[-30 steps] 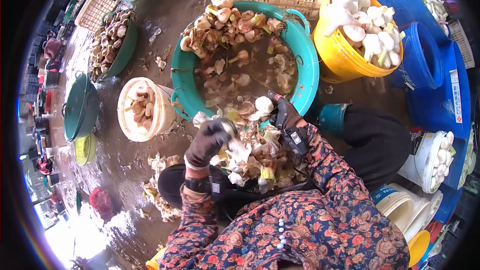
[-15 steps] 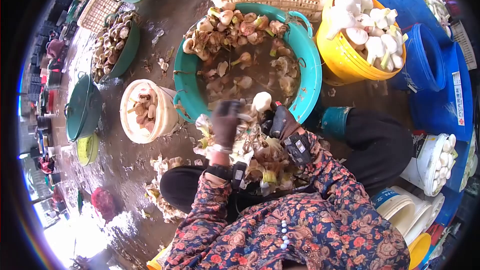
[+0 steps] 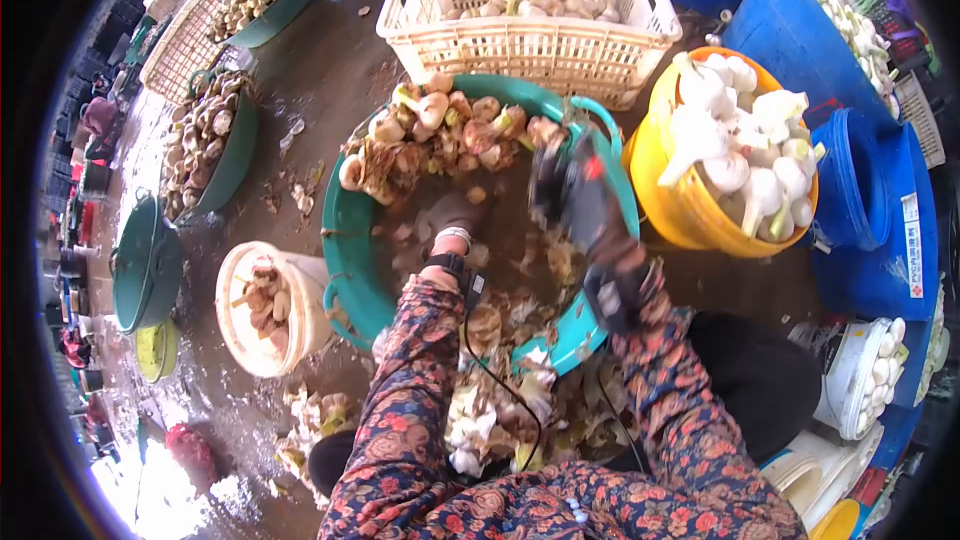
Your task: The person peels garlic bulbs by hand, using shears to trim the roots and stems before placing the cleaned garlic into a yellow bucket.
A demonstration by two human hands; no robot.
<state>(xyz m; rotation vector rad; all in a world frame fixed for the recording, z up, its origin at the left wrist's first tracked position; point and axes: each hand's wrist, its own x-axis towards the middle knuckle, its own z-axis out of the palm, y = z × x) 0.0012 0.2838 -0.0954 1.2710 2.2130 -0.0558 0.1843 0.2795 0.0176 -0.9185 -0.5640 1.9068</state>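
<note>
My left hand (image 3: 452,214), in a dark glove, reaches down into the teal tub (image 3: 345,275). Its smeared fingers lie right by a small garlic bulb (image 3: 476,195). Over the tub's right side, my gloved right hand (image 3: 588,202) is blurred by motion, with a small red-tipped tool (image 3: 593,169) showing at it. Unpeeled garlic bulbs (image 3: 430,110) with brown skins are heaped along the tub's far side, close to the right fingertips. Loose peels (image 3: 500,395) cover the near rim and my lap.
Behind the tub stands a cream crate (image 3: 530,40) holding garlic. A yellow bucket (image 3: 672,202) of white bulbs is at right, beside a blue bucket (image 3: 858,175). At left are a white bucket (image 3: 312,305) with garlic pieces and a green tub (image 3: 232,145) of bulbs.
Both hands have moved forward from near my lap to over the tub, and apart. The white bulb between them no longer shows there. My view has tilted up a little.
</note>
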